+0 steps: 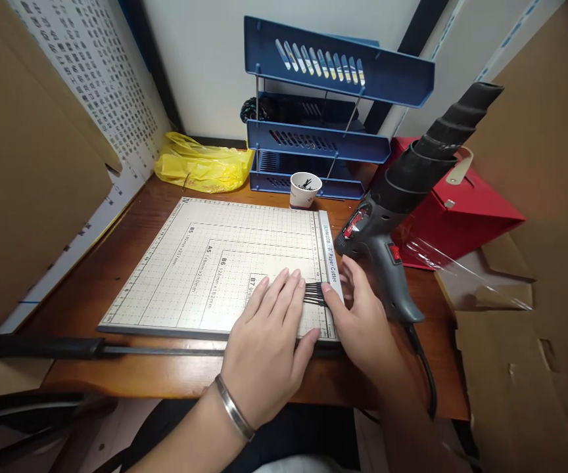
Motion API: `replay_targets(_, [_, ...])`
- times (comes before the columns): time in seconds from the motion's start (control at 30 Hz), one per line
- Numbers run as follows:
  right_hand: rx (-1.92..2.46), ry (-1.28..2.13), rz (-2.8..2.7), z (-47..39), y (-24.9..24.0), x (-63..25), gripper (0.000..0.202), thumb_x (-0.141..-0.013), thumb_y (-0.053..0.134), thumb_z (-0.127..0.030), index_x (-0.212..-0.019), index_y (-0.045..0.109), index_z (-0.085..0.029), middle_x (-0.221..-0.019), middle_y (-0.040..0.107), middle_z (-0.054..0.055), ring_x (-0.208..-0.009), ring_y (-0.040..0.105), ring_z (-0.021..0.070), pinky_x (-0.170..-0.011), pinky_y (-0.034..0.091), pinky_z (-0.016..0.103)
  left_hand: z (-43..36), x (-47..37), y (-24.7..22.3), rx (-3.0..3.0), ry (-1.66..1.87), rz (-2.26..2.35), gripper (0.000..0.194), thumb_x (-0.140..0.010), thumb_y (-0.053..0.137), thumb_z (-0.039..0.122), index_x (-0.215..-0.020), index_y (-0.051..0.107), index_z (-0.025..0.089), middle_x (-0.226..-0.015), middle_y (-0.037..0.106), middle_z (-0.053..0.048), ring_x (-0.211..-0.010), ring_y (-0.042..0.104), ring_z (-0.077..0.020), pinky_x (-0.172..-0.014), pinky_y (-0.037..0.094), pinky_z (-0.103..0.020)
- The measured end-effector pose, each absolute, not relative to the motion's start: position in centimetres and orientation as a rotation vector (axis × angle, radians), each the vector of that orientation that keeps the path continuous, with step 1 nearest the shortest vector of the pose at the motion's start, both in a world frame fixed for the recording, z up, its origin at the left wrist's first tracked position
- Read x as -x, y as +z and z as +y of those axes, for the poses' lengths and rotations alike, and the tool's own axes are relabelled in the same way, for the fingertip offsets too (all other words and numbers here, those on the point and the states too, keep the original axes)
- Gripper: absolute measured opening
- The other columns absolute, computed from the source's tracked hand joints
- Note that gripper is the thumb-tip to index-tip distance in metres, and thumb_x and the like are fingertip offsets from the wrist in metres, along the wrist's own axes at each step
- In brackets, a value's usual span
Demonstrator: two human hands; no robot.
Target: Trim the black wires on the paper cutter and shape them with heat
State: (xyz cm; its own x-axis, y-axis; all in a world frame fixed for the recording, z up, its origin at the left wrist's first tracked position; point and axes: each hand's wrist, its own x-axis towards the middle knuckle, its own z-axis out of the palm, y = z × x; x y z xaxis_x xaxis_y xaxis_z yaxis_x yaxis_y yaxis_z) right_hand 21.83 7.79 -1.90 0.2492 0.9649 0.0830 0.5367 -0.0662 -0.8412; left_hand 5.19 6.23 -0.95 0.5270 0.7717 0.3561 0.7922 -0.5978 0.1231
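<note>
A cream paper cutter board [244, 230] with printed size grids lies on the wooden table. Several thin black strands [314, 293] lie side by side on its right part. My left hand [269, 335] rests flat on the board, its fingers stretched out and the fingertips beside the strands' left end; whatever is under the palm is hidden. At the board's right edge, my right hand [360, 312] has its thumb on the right ends of the strands, with its other fingers curled beyond the edge strip.
Behind the board stand a paper cup [305, 190] of black bits, a blue tray rack [318, 141] and a yellow bag [205, 164]. A heat gun [387, 243] and red box [466, 210] are at right. The cutter's black handle [37, 347] extends left along the front.
</note>
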Motion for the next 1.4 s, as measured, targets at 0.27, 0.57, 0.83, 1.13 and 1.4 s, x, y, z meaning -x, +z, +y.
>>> replay_targets(0.27, [1.764, 0.652, -1.55, 7.7, -1.1, -21.6, 0.054, -0.093, 0.049, -0.036, -0.145, 0.042, -0.026, -0.136, 0.058, 0.008, -0.122, 0.055, 0.0285, -0.103, 0.043, 0.05, 6.8, -5.3, -1.5, 2.717, -0.568, -1.366, 0.055, -0.101, 0.039, 0.039, -0.147, 0.041, 0.01, -0.155, 0.038, -0.008, -0.145, 0.033, -0.0239, -0.122, 0.026, -0.044])
replay_targets(0.57, [2.009, 0.482, -1.651, 7.8, -0.4, -20.6, 0.059, -0.093, 0.044, -0.038, -0.15, 0.037, -0.021, -0.128, 0.062, 0.013, -0.115, 0.058, 0.0353, -0.095, 0.045, 0.053, 6.6, -5.4, -1.3, 2.737, -0.544, -1.369, 0.056, -0.1, 0.036, 0.04, -0.146, 0.043, 0.009, -0.154, 0.039, -0.009, -0.144, 0.034, -0.0248, -0.12, 0.028, -0.043])
replay_targets(0.83, [1.964, 0.531, -1.668, 7.8, -0.5, -20.8, 0.058, -0.097, 0.032, -0.034, -0.153, 0.033, -0.021, -0.133, 0.059, 0.014, -0.116, 0.058, 0.0332, -0.096, 0.044, 0.05, 6.5, -5.4, -1.4, 2.741, -0.548, -1.38, 0.057, -0.1, 0.037, 0.042, -0.147, 0.042, 0.009, -0.155, 0.037, -0.01, -0.145, 0.033, -0.0246, -0.121, 0.027, -0.043])
replay_targets(1.13, [1.96, 0.563, -1.61, 7.8, -0.5, -20.5, 0.056, -0.096, 0.036, -0.037, -0.15, 0.037, -0.022, -0.127, 0.062, 0.014, -0.112, 0.06, 0.0342, -0.091, 0.046, 0.05, 6.5, -5.5, -1.4, 2.745, -0.545, -1.395, 0.057, -0.101, 0.036, 0.042, -0.147, 0.041, 0.009, -0.155, 0.037, -0.009, -0.145, 0.033, -0.0241, -0.121, 0.026, -0.044])
replay_targets(1.4, [1.963, 0.556, -1.599, 7.6, -0.6, -20.2, 0.058, -0.097, 0.036, -0.038, -0.151, 0.035, -0.019, -0.14, 0.054, 0.014, -0.123, 0.054, 0.0355, -0.1, 0.042, 0.052, 6.3, -5.6, -1.3, 2.745, -0.544, -1.405, 0.055, -0.1, 0.036, 0.038, -0.147, 0.042, 0.01, -0.155, 0.036, -0.009, -0.145, 0.033, -0.0251, -0.121, 0.027, -0.045])
